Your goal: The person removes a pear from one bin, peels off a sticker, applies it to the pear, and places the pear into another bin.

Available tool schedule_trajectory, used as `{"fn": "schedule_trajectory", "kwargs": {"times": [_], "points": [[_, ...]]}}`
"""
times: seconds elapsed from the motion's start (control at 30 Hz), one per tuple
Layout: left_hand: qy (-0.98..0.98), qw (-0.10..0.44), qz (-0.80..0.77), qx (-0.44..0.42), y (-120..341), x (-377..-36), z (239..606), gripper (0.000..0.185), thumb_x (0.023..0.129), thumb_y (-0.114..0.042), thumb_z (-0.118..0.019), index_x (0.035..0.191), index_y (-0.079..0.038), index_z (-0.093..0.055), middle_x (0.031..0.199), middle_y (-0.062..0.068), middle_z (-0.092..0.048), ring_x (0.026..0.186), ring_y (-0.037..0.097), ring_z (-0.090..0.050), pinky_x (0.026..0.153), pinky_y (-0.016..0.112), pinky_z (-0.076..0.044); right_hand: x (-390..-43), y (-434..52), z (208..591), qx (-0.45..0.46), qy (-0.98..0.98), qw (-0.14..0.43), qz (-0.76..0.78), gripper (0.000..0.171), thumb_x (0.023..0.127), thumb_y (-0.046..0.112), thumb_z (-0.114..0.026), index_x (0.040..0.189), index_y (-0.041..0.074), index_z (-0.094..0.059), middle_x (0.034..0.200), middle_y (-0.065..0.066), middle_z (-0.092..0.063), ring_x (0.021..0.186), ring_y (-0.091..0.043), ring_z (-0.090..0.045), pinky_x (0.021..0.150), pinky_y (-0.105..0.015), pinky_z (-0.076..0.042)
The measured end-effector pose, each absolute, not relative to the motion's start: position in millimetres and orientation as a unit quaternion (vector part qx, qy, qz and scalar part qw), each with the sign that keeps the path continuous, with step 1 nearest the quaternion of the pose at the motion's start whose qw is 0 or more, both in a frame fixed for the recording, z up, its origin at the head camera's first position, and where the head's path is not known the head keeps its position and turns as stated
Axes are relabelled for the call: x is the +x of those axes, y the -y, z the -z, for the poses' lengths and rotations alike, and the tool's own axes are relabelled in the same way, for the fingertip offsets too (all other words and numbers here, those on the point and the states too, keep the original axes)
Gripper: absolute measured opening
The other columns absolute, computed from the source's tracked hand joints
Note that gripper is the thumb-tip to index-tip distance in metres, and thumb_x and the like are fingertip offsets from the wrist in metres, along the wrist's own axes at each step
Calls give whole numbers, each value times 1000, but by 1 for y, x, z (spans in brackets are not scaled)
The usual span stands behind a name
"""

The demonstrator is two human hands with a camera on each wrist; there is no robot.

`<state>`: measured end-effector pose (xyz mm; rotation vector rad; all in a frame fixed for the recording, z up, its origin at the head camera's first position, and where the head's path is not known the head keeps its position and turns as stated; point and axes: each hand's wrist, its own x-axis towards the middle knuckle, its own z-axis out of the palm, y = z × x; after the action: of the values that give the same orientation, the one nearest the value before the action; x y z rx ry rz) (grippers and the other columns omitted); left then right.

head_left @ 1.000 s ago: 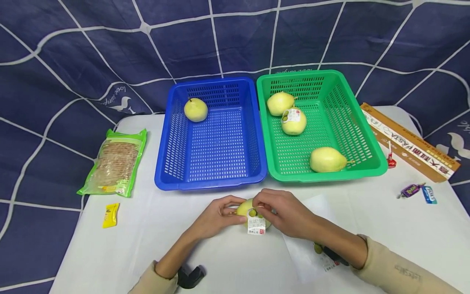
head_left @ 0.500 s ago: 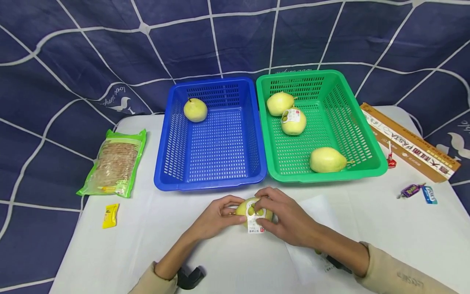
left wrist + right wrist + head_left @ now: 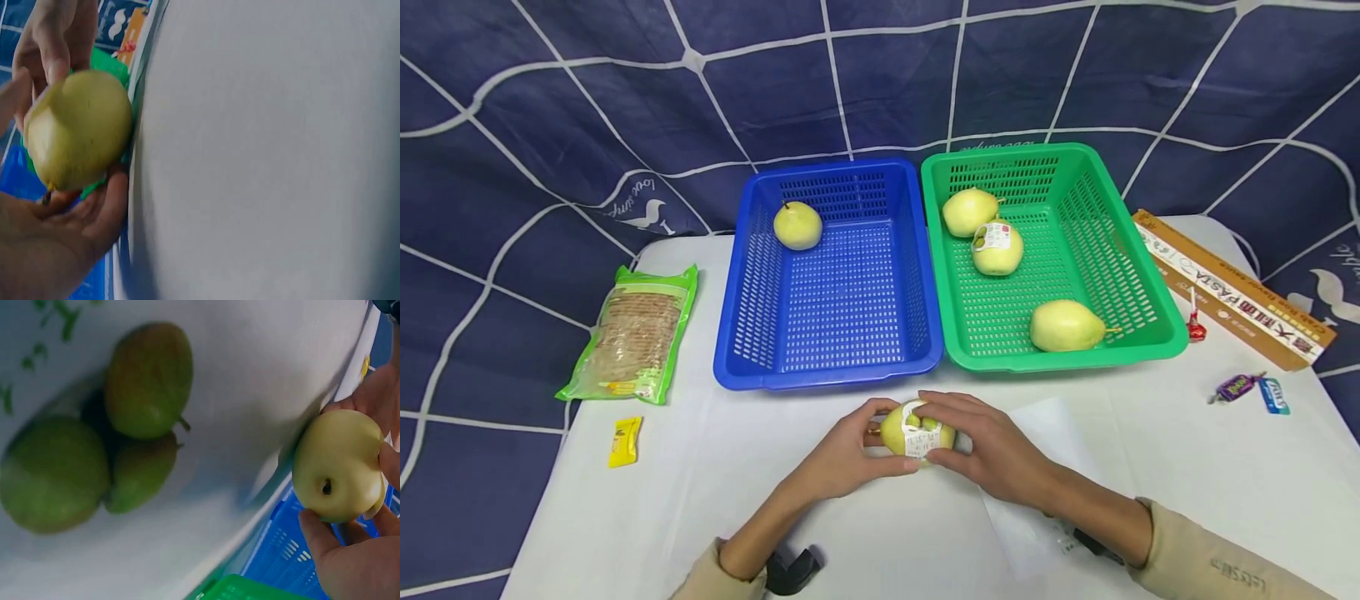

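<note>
Both hands hold one pale yellow-green pear [image 3: 891, 432] low over the near part of the table, below the baskets. My left hand [image 3: 842, 454] grips its stem end, thumb along the label's lower edge. Opposite, my right hand [image 3: 1000, 454] holds the other end, its fingers over the top and its thumb at the label's lower right. A white label [image 3: 922, 442] with printed pears and writing lies on the pear's near side. From the left wrist, the pear [image 3: 81, 134] shows its stem downward; in the right wrist view the pear's [image 3: 337, 456] dark bottom end shows.
A blue basket [image 3: 827, 379] with one pear stands beside a green basket [image 3: 1067, 360] holding several, one labelled. A white sheet [image 3: 1060, 433] printed with pears lies under the right forearm. Bagged food [image 3: 640, 333], a yellow packet [image 3: 624, 442], a pasta box [image 3: 1232, 287] and sweets [image 3: 1238, 387] lie around.
The right fingers have gone from pinching the label's upper part to lying flatter over pear and label. The label now hugs the pear, and the left thumb has moved to its lower edge.
</note>
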<state>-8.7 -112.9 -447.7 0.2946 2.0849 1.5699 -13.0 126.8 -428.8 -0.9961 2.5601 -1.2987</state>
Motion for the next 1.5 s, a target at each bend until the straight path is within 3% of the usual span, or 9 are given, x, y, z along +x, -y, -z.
{"fn": "schedule_trajectory", "kwargs": {"times": [0.17, 0.37, 0.57, 0.77, 0.93, 1.07, 1.27, 1.37, 1.5], "points": [[-816, 192, -532, 121, 106, -3, 450, 60, 81, -30, -84, 127, -7, -54, 120, 3, -61, 101, 16, -61, 89, 30, -54, -14, -129, 430, -327, -833, 67, 440, 53, 78, 13, -85, 127, 15, -64, 137, -8, -58, 128, -23, -52, 104, -43, -45], [-822, 164, -528, 136, 106, -1, 450, 63, 81, -30, -83, 132, -11, -51, 126, 2, -58, 100, 15, -61, 86, 28, -55, -18, -133, 430, -350, -820, 81, 446, 54, 80, 10, -82, 130, 11, -62, 138, -10, -56, 129, -27, -51, 104, -44, -45], [-795, 129, -569, 166, 107, 0, 453, 60, 80, -17, -85, 129, -11, -50, 132, 6, -54, 96, 19, -63, 81, 30, -58, -18, -134, 430, -358, -828, 81, 424, 55, 83, 12, -80, 134, 9, -61, 140, -13, -55, 130, -28, -50, 103, -47, -45], [-781, 96, -583, 201, 107, 2, 452, 47, 80, -8, -82, 121, -8, -57, 130, 10, -55, 110, 25, -59, 81, 30, -58, -18, -133, 433, -342, -823, 86, 445, 58, 82, 11, -81, 136, 5, -59, 141, -16, -53, 130, -31, -50, 103, -47, -45], [-803, 76, -547, 223, 105, 3, 450, 47, 82, -12, -82, 123, -12, -60, 132, 5, -55, 119, 23, -55, 87, 28, -56, -23, -134, 432, -288, -776, 166, 536, 53, 89, 10, -74, 137, 0, -56, 142, -18, -52, 132, -32, -47, 101, -39, -47], [-837, 50, -489, 239, 105, 5, 449, 50, 81, -19, -83, 125, -18, -61, 133, -3, -55, 121, 16, -53, 97, 31, -50, -26, -135, 431, -218, -733, 231, 602, 42, 95, 14, -68, 134, 5, -60, 136, -9, -58, 129, -26, -49, 97, -35, -51], [-848, 48, -475, 230, 104, 5, 448, 55, 79, -22, -85, 127, -17, -60, 134, -7, -57, 125, 13, -52, 104, 32, -45, -29, -138, 433, -169, -724, 261, 615, 34, 95, 17, -66, 130, 13, -65, 128, 1, -64, 127, -24, -50, 107, -49, -38], [-847, 51, -478, 228, 104, 4, 448, 54, 78, -21, -85, 126, -17, -61, 134, -7, -57, 126, 13, -52, 105, 32, -44, -29, -140, 433, -141, -708, 286, 630, 33, 97, 16, -63, 130, 14, -65, 130, 0, -62, 129, -23, -48, 107, -48, -37], [-846, 51, -478, 232, 104, 5, 448, 53, 78, -19, -86, 125, -15, -62, 135, -5, -58, 127, 14, -52, 106, 32, -43, -29, -140, 435, -124, -667, 314, 664, 32, 102, 15, -56, 132, 6, -62, 132, -10, -60, 122, -27, -54, 102, -42, -47]]}}
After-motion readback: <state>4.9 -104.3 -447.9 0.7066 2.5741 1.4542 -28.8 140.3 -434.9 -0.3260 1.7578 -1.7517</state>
